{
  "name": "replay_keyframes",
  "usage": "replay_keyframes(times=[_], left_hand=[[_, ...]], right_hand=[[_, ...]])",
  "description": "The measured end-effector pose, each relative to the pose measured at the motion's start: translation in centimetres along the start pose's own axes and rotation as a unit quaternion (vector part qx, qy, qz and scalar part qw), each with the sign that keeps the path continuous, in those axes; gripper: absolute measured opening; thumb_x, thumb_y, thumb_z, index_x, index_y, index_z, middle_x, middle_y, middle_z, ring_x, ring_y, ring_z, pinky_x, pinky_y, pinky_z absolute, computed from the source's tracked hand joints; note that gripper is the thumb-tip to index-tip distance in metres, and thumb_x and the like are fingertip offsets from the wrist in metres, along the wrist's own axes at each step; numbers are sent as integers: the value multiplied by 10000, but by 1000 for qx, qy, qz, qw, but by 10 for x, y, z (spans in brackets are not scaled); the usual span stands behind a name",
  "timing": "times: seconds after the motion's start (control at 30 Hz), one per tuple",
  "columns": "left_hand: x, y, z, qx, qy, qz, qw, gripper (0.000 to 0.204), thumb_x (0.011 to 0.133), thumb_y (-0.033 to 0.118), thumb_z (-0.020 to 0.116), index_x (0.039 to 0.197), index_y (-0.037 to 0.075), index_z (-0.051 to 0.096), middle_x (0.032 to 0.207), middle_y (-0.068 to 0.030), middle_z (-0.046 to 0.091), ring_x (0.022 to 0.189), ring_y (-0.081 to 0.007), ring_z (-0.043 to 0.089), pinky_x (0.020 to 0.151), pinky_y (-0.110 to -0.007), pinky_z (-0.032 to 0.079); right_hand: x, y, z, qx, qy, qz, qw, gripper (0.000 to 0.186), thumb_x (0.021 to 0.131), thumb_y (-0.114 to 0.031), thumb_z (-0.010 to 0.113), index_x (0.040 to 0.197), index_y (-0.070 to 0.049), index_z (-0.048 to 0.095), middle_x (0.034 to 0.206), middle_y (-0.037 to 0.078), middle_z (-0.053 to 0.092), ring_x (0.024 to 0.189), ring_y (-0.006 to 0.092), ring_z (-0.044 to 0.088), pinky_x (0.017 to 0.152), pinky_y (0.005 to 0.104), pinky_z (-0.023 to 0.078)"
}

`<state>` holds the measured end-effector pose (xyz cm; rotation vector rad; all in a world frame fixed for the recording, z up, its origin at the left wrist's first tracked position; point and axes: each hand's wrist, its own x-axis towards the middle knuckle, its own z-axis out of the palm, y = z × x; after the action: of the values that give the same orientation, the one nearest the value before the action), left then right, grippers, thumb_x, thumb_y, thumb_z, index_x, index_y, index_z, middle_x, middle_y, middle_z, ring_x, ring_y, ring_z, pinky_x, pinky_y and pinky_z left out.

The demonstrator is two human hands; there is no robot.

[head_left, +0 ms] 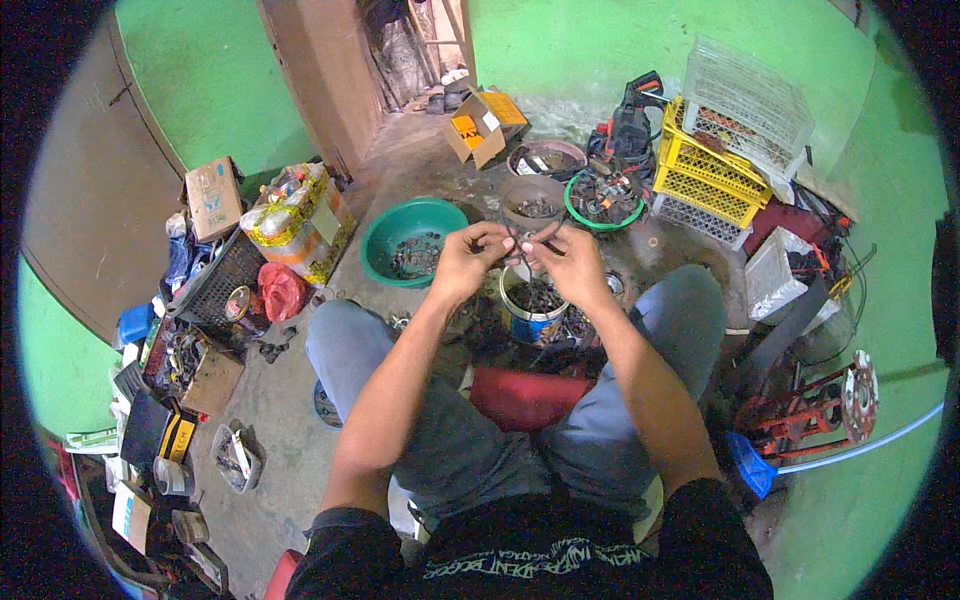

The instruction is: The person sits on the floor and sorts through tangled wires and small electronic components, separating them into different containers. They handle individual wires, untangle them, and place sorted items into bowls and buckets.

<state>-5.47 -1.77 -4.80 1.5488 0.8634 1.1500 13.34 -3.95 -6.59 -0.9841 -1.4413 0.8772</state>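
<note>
Forearms reach toward 12 o'clock, bent inward. Left hand and right hand nearly meet; each grip pinches dark strip. Bucket just at 6 o'clock, green basin at 9; bare floor toward 8.

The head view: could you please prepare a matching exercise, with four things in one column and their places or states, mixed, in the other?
Column one
1. Thin dark strip
2. Green basin
3. Red plastic bag
4. Yellow crates

Column two
A. On the right side, stacked under a clear crate
B. Crumpled, near the taped box on the left side
C. Pinched by the left hand and the right hand
D. On the floor, with small dark pieces inside

Right pairs: 1-C, 2-D, 3-B, 4-A
</note>
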Motion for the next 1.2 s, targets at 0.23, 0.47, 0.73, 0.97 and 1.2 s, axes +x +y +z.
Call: replay_keyframes(times=[0.23, 0.47, 0.73, 0.97, 1.2], left_hand=[[0, -4, 0, -50, -27, -7, 998, 354, 888, 39, 698, 1216, -51, 597, 989, -106, 716, 877, -166, 685, 809, -298, 559], [7, -14, -1, -60, 20, -7, 998, 370, 891, 50, 701, 1238, -21, 592, 945, -86, 714, 834, -152, 677, 782, -292, 555], [4, -10, 7, -137, 78, -63, 985, 482, 877, 37, 719, 1316, 19, 521, 1007, -101, 693, 821, -143, 657, 712, -245, 529], [2, 1, 7, -201, 27, -87, 975, 461, 895, 7, 681, 1326, 11, 516, 1017, -118, 695, 883, -163, 664, 759, -272, 548], [7, -12, -1, -180, 30, -110, 977, 322, 927, 65, 660, 1226, -36, 601, 1017, -109, 698, 890, -171, 671, 784, -292, 560]], right_hand=[[2, -5, 12, 41, 55, 22, 997, 115, 894, -70, 704, 934, 25, 654, 815, 102, 703, 683, 134, 676, 548, 271, 557], [3, -7, 11, 117, 19, 43, 992, 87, 904, -34, 677, 965, 24, 655, 861, 102, 705, 784, 158, 698, 611, 275, 579], [1, -1, 11, 120, -43, 15, 992, 119, 909, 8, 646, 1025, 31, 637, 910, 113, 703, 812, 184, 703, 708, 301, 593], [11, -11, -7, 164, 84, 49, 982, 214, 963, -1, 544, 1177, 5, 543, 949, 118, 654, 812, 197, 681, 704, 326, 588], [1, -6, 0, 19, -12, 39, 999, 175, 1013, -90, 487, 1165, -28, 548, 720, 36, 624, 586, 139, 580, 539, 286, 461]])
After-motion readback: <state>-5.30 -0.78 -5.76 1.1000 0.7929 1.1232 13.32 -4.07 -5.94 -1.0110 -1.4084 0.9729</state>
